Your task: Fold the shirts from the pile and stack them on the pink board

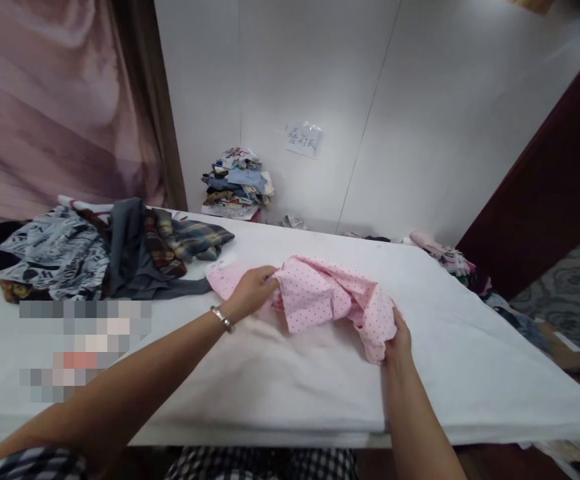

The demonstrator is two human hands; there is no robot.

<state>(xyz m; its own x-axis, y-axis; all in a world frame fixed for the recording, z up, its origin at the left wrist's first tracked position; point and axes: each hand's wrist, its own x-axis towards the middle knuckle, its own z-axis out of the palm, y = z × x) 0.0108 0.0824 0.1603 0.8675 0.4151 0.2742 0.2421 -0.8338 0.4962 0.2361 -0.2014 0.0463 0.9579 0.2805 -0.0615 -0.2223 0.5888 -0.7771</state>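
Single head view, facing forward, down over table (470, 347).

Item 1: paper sign (303, 140) in a clear sleeve, fixed to the pale wall (420, 133); one line of dark handwritten Chinese characters, apparently "叠衬衣".
Item 2: black-and-white newsprint-patterned garment (57, 250), on the white-covered table (470, 333) at far left; printed lettering in several sizes, running at various angles, words too blurred to read.
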